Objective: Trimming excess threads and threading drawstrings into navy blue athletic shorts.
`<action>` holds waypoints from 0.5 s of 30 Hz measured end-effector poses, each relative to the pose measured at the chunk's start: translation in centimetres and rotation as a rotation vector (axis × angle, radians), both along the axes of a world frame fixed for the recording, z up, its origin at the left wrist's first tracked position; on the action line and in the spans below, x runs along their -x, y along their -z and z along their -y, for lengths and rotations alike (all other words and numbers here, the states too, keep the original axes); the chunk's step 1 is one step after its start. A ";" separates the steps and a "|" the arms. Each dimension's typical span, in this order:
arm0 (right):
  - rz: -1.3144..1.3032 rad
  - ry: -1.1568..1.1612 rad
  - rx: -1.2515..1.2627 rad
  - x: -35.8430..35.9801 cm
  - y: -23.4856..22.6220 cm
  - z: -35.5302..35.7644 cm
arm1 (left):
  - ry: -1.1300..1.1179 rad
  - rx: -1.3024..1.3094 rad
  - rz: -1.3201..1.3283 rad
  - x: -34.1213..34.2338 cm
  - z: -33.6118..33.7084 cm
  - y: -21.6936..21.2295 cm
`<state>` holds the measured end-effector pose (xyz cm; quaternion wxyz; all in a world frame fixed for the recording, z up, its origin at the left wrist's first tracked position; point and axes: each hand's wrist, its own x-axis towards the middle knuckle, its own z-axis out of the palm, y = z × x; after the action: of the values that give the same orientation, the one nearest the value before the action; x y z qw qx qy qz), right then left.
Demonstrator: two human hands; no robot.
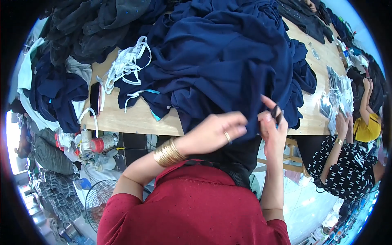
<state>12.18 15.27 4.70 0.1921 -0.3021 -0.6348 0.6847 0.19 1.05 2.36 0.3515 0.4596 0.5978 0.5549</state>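
A large heap of navy blue fabric (pixel 220 53) covers the middle of the table and hangs over its near edge. My left hand (pixel 218 130), with a ring and stacked gold bangles at the wrist, is at that edge against the cloth. Its fingers are curled together and a little blurred; what they pinch, if anything, does not show. To the right, my right hand (pixel 272 130) is raised, its fingers closed around a small dark tool (pixel 278 115) that looks like thread snips. One finger stretches past the tool.
White tape (pixel 127 63) lies tangled on the wooden table (pixel 159 127), near a phone (pixel 95 99). Black garments (pixel 92 26) pile up at the far left. A fan (pixel 100 200) stands below left. At the right, a co-worker in a patterned black shirt (pixel 347 169) handles plastic packets (pixel 338 87).
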 end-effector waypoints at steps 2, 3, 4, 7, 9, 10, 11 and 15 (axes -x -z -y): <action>0.108 -0.082 -0.185 0.3 0.2 0.2 | 0.173 0.109 -0.022 -1.4 -0.1 -0.7; 0.192 -0.156 -0.231 0.0 0.5 0.1 | 0.242 0.141 -0.012 -1.8 -0.2 -0.2; 0.252 -0.170 -0.168 -0.8 1.9 -0.4 | 0.305 0.120 -0.056 -1.8 -0.2 -0.2; 0.274 0.320 -0.252 -3.0 2.1 -1.4 | 0.228 -0.118 -0.233 -0.9 0.6 0.6; -0.165 0.516 0.041 -3.5 -0.1 -2.7 | -0.005 -0.032 -0.191 1.4 1.8 -0.4; -0.149 0.596 0.009 -5.3 0.0 -4.3 | -0.185 -0.035 -0.267 2.8 2.5 -0.4; -0.132 0.680 -0.025 -7.6 0.2 -6.1 | -0.362 -0.039 -0.339 4.1 3.0 -0.3; -0.279 0.633 -0.010 -9.6 -3.1 -8.7 | -0.648 0.124 -0.818 8.1 4.3 1.7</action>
<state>21.80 23.95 7.81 0.4814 -0.3864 -0.4807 0.6228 -7.94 -3.26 0.68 -0.0740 0.4087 0.8293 0.3738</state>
